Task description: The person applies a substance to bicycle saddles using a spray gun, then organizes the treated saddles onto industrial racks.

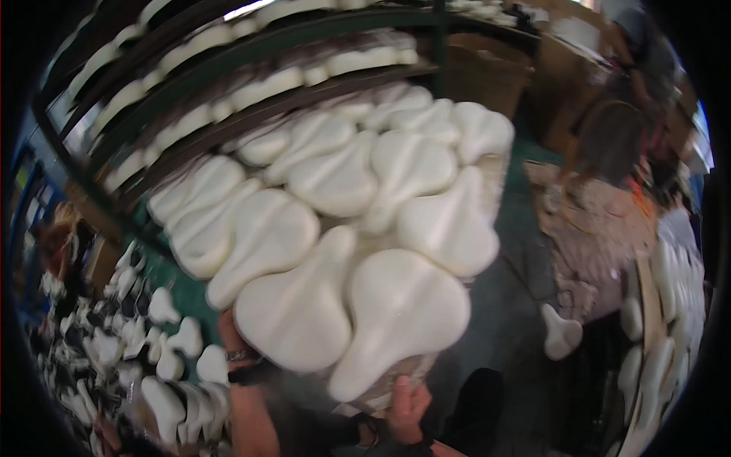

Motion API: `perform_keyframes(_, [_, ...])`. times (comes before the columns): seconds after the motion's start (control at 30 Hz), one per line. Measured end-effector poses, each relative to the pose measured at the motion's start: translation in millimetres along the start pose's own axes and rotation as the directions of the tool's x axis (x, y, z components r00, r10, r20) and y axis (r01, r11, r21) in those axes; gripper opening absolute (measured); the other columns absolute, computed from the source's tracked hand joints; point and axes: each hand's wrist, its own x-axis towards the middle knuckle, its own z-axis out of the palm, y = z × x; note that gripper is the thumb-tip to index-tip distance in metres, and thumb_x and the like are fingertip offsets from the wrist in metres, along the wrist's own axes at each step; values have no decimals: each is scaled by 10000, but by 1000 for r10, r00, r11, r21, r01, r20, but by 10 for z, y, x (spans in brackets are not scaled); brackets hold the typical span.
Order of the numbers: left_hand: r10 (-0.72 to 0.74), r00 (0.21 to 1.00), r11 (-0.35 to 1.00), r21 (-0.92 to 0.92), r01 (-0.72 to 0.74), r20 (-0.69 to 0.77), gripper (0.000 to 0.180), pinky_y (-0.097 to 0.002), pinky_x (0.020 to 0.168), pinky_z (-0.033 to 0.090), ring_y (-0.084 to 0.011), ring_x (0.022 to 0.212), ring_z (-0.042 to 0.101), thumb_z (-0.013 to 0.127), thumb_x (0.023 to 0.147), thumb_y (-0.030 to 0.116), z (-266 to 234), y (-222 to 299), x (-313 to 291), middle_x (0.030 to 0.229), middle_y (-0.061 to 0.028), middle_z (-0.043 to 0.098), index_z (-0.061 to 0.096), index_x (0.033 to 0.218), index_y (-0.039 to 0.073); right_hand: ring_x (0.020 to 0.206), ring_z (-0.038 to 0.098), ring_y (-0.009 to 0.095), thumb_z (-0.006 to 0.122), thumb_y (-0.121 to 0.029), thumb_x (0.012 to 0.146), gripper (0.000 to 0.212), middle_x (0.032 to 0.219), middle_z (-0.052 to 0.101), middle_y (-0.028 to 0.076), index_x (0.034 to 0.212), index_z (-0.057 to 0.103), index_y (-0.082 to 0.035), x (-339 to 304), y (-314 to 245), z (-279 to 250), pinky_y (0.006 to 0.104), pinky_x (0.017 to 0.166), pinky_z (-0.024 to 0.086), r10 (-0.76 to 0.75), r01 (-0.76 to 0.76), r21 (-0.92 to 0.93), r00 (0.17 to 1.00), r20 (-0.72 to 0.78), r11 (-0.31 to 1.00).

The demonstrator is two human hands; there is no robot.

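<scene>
A board (495, 179) carries several cream-white foam bicycle saddles, packed close together, with their noses pointing different ways. At its near edge my right hand (409, 409) grips the board, thumb on top, just below the nearest saddle (411, 301). My left hand (228, 331) holds the board's left side beside another saddle (297, 316); its fingers are mostly hidden under the load. A dark band and a bracelet circle the left wrist. The picture is somewhat blurred.
A dark green rack (251, 107) with rows of saddles stands at the far left. Loose saddles (164, 350) are heaped at lower left. A single saddle (562, 333) lies at right, near stacked ones (655, 381). A person (636, 53) is at far right, near cardboard boxes (560, 91).
</scene>
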Motion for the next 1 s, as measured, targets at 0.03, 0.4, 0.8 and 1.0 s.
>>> perform_keyframes(0.03, [-87, 990, 975, -214, 62, -108, 335, -386, 831, 554, -275, 1002, 668, 517, 913, 129, 207, 233, -87, 1151, -162, 664, 615, 1183, -42, 930, 575, 156, 515, -210, 991, 346, 1052, 648, 97, 1188, 554, 71, 45, 70, -16, 309, 821, 465, -26, 25, 34, 998, 50, 999])
perform_keyframes(0.4, [232, 968, 751, 615, -241, 95, 171, -348, 678, 539, -239, 812, 703, 599, 886, 81, -146, -205, 84, 964, -136, 729, 684, 988, -28, 941, 596, 183, 505, -200, 987, 335, 1053, 655, 108, 1215, 554, 41, 175, 23, -243, 326, 835, 476, 5, -5, 9, 998, 58, 1000])
perform_keyframes(0.8, [166, 985, 885, 446, -130, -43, 260, -394, 751, 560, -247, 906, 690, 514, 950, 118, -347, -285, -72, 1057, -154, 698, 635, 1094, -61, 522, 434, 257, 516, -199, 989, 311, 588, 437, 96, 732, 531, -24, -704, 22, 77, 396, 494, 320, 28, -33, -141, 999, -42, 989])
perform_keyframes(1.0, [190, 981, 926, 324, -195, 48, 309, -412, 786, 559, -253, 945, 683, 482, 966, 157, -4, -380, 188, 1110, -167, 682, 613, 1144, -59, 513, 380, 228, 512, -192, 997, 320, 588, 383, 89, 721, 502, -32, -78, 50, 112, 377, 493, 290, 76, -77, -102, 997, -10, 992])
